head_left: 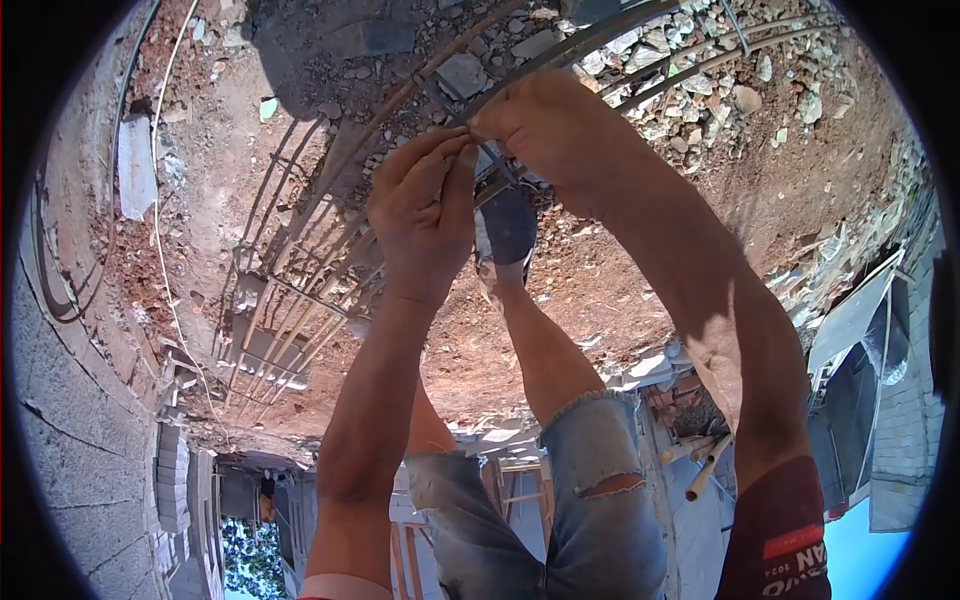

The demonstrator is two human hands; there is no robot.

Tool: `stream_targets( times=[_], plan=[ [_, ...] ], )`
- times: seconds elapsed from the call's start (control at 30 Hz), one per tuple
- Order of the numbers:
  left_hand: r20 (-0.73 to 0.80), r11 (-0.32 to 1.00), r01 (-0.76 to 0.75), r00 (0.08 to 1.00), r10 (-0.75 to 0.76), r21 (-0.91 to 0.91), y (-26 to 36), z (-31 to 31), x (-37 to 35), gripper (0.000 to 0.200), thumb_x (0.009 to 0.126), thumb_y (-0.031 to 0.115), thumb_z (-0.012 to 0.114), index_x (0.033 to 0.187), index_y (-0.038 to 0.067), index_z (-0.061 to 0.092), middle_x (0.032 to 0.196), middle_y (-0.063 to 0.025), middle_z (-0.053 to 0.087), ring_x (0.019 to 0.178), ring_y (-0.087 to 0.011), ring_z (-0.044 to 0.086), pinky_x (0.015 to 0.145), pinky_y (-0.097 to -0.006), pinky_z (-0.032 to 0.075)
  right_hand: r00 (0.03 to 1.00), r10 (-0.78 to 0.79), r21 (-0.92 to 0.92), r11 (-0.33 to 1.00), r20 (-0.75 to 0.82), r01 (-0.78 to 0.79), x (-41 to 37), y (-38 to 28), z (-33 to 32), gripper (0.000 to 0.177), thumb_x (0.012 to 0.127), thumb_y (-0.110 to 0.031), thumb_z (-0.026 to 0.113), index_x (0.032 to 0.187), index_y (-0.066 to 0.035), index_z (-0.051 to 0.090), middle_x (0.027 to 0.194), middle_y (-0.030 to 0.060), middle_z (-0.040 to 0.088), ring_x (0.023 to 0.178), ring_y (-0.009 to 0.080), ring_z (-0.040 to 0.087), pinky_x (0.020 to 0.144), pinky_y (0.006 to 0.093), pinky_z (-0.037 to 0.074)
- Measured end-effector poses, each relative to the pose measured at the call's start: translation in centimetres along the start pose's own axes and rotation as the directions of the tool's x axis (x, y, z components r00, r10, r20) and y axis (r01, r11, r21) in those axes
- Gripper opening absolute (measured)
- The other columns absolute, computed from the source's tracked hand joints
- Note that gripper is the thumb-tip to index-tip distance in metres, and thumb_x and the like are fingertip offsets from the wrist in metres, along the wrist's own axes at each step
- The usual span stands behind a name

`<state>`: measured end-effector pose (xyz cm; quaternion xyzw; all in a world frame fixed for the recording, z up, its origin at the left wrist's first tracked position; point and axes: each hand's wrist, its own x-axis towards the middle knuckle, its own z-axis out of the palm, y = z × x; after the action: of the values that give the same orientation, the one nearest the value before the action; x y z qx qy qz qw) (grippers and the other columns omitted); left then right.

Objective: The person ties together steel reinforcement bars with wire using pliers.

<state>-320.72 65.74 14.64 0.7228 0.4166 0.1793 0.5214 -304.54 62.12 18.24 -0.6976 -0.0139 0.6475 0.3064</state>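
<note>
Left hand: the left hand (425, 215) has its fingers pressed together in a pinch on a thin wire (470, 128), just where the short cross bar (440, 100) meets the long steel bars (560, 50).
Right hand: the right hand (560, 130) is clenched in a fist at the same joint, touching the left fingertips. I cannot tell what is inside the fist.
Where the work is: the joint is at the upper end of the rebar cage (290, 320), which lies on the red soil (700, 190) in front of the 2 bare legs.
Risk 1: I think the cut end of the wire could prick a fingertip, because both hands are bare and very close together.
Risk 2: the dark shoe (505, 225) stands just beside the bars, so a bar that rolls or springs could strike the foot or shin.
Risk 3: the person bends very low, and loose ground could make the stance slip.
Edges: a block wall (70, 420) closes the left side. Stone rubble (700, 90) lies beyond the bars on the right.
Open room: bare soil to the right of the legs gives space. On the left, a white cord (160, 230) runs along the ground near the cage.
</note>
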Motion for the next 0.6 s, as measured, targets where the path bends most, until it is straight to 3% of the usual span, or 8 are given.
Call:
stream_targets(
  times=[0.03,0.17,0.23,0.27,0.33,0.37,0.43,0.6],
  plan=[
    [0.054,0.977,-0.156,0.987,0.15,0.144,-0.3,-0.3,-0.1,0.008,0.084,0.004,0.064,0.085,-0.002,0.07,0.091,-0.0092,0.068,0.074,-0.0119,0.062,0.066,-0.0234,0.046,0.981,-0.149,-0.42,0.888,0.122,0.187,0.1,-0.4,-0.1,0.02,0.081,-0.01,0.057,0.07,0.006,0.062,0.052,0.0022,0.046,0.047,0.0113,0.042,0.045,0.0301,0.033],
    [0.138,0.99,0.113,0.985,-0.102,-0.08,0.1,-0.7,-0.4,0.012,0.087,0.006,0.061,0.092,0.0,0.069,0.091,-0.0098,0.068,0.079,-0.0144,0.062,0.07,-0.0252,0.047,0.953,-0.246,-0.628,0.717,0.178,0.303,1.4,-0.3,0.3,0.023,0.079,-0.011,0.053,0.068,0.007,0.061,0.051,0.0067,0.049,0.048,0.0137,0.049,0.045,0.0345,0.038],
    [0.27,0.752,0.514,0.857,-0.438,-0.412,0.5,-1.1,-1.0,0.016,0.09,0.011,0.057,0.094,-0.001,0.067,0.092,-0.0121,0.068,0.079,-0.0184,0.063,0.071,-0.0283,0.048,0.909,-0.349,-0.643,0.646,0.23,0.411,1.9,1.1,0.0,0.025,0.081,-0.013,0.052,0.072,0.008,0.062,0.052,0.0091,0.051,0.049,0.0145,0.05,0.046,0.0351,0.041],
    [0.267,0.747,0.517,0.856,-0.443,-0.419,0.1,-1.0,-0.8,0.016,0.09,0.011,0.057,0.094,-0.001,0.067,0.092,-0.0121,0.068,0.079,-0.0184,0.063,0.071,-0.0283,0.048,0.891,-0.379,-0.649,0.618,0.249,0.444,2.0,1.2,-0.1,0.025,0.081,-0.013,0.052,0.073,0.008,0.063,0.053,0.0099,0.052,0.05,0.0147,0.051,0.047,0.0353,0.042],
    [0.287,0.388,0.515,0.811,-0.51,-0.765,-1.1,-0.6,-0.1,0.02,0.091,0.016,0.056,0.092,-0.002,0.063,0.09,-0.013,0.067,0.076,-0.0203,0.064,0.071,-0.0304,0.049,0.842,-0.428,-0.719,0.465,0.328,0.516,2.0,1.5,-0.2,0.025,0.082,-0.013,0.051,0.077,0.007,0.064,0.055,0.0135,0.055,0.051,0.0195,0.055,0.05,0.0366,0.044],
    [0.282,0.38,0.515,0.805,-0.522,-0.768,-1.0,-0.6,0.5,0.02,0.091,0.016,0.056,0.092,-0.002,0.063,0.09,-0.013,0.067,0.076,-0.0203,0.064,0.071,-0.0304,0.049,0.824,-0.437,-0.736,0.41,0.359,0.539,1.9,1.4,0.0,0.025,0.082,-0.014,0.051,0.079,0.007,0.065,0.056,0.0147,0.057,0.052,0.0211,0.057,0.051,0.037,0.045],
    [0.53,0.286,0.857,0.494,-0.689,-0.428,-0.2,-1.0,2.4,0.028,0.094,0.02,0.052,0.105,-0.004,0.061,0.098,-0.0121,0.065,0.094,-0.0192,0.063,0.087,-0.0301,0.05,0.933,-0.337,-0.775,0.553,0.126,0.305,1.5,0.7,0.8,0.024,0.085,-0.016,0.052,0.08,0.004,0.066,0.061,0.0172,0.061,0.057,0.029,0.062,0.056,0.0407,0.048],
    [0.617,0.172,0.927,0.352,-0.704,-0.332,0.2,-1.5,4.7,0.021,0.088,0.019,0.061,0.095,-0.001,0.063,0.086,-0.0104,0.066,0.077,-0.0196,0.065,0.072,-0.0331,0.054,0.871,-0.466,-0.775,0.605,-0.159,0.182,-0.8,3.1,4.7,0.022,0.087,-0.02,0.057,0.08,0.0,0.065,0.068,0.0157,0.064,0.065,0.0325,0.064,0.062,0.041,0.05]
  ],
)
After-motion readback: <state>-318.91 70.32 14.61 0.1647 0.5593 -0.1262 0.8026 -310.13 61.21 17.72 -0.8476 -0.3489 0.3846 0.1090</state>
